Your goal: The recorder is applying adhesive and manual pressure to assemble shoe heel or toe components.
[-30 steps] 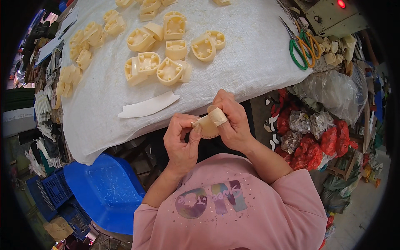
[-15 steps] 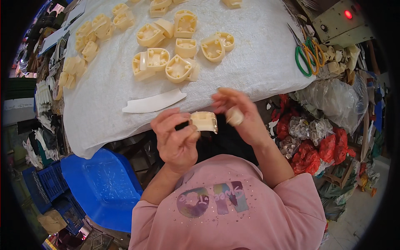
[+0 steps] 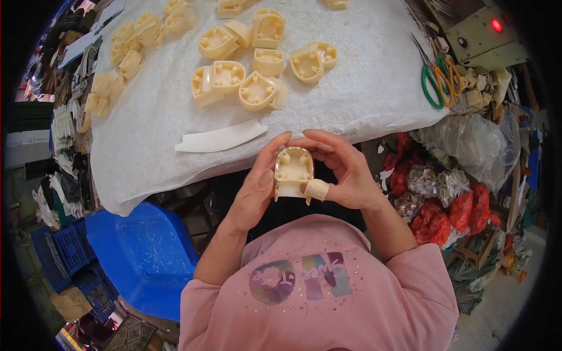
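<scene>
Just off the table's near edge, both hands hold a hollow cream plastic shoe heel (image 3: 294, 165), its open side with small inner posts facing me. My left hand (image 3: 257, 190) is closed along its left side, fingertips at the top. Round its right side curls my right hand (image 3: 348, 172), the fingers behind and above, the thumb at the lower right corner. A cream wrap (image 3: 317, 189) covers that thumb. A curved white strip (image 3: 222, 137) lies on the table edge beyond my left hand. Farther back sit several similar cream heels (image 3: 258, 90), loosely grouped.
White woven sheeting (image 3: 351, 82) covers the table. Scissors with green handles (image 3: 432, 88) and another pair with orange handles (image 3: 449, 82) lie at its right edge. A blue plastic seat (image 3: 143, 257) stands at the left. Red plastic bags (image 3: 430, 222) are piled at the right, below a clear bag (image 3: 480, 143).
My right hand has come in from the right and closed on the heel. The heel has turned from its side to show its hollow face. My left hand has shifted right, its grip changed.
</scene>
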